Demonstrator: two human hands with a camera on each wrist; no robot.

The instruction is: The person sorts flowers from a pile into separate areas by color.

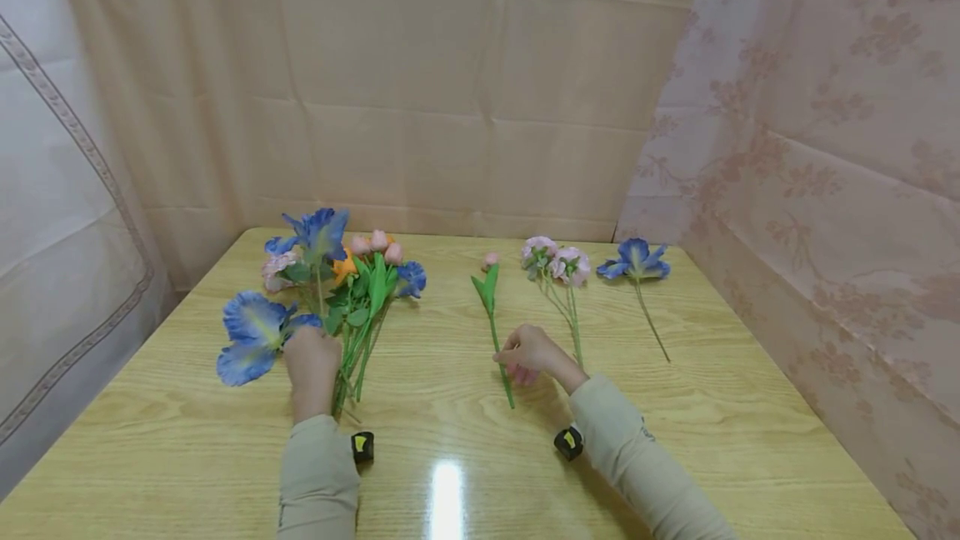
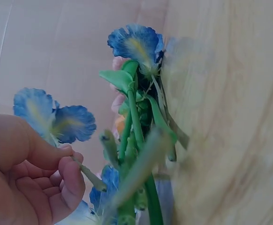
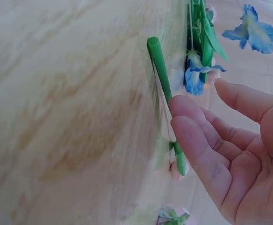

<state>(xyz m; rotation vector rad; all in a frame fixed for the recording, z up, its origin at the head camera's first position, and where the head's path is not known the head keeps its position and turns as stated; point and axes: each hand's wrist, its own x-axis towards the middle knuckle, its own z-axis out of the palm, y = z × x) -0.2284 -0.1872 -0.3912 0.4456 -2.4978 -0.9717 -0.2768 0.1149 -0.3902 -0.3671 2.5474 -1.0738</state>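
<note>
My left hand (image 1: 312, 361) pinches the thin stem of a blue iris (image 1: 318, 233) between thumb and forefinger; its bloom stands up above the hand. In the left wrist view that stem's cut end (image 2: 98, 184) sticks out past the fingertips. Right beside this hand lies a bunch of artificial flowers, with pink tulips (image 1: 378, 242) and green stems (image 1: 363, 357). A large blue iris (image 1: 251, 336) lies to the hand's left. My right hand (image 1: 531, 350) is at the lower stem of a single pink tulip (image 1: 491, 315). Its fingertips (image 3: 183, 105) are right at the stem, the thumb held apart.
Two pale pink flowers (image 1: 572, 265) on long stems lie right of the tulip. Farther right is another blue iris (image 1: 636, 261). Orange blooms (image 1: 345, 267) and a smaller blue bloom (image 1: 411, 280) show in the bunch. Curtains (image 1: 450, 107) enclose the wooden table (image 1: 450, 423).
</note>
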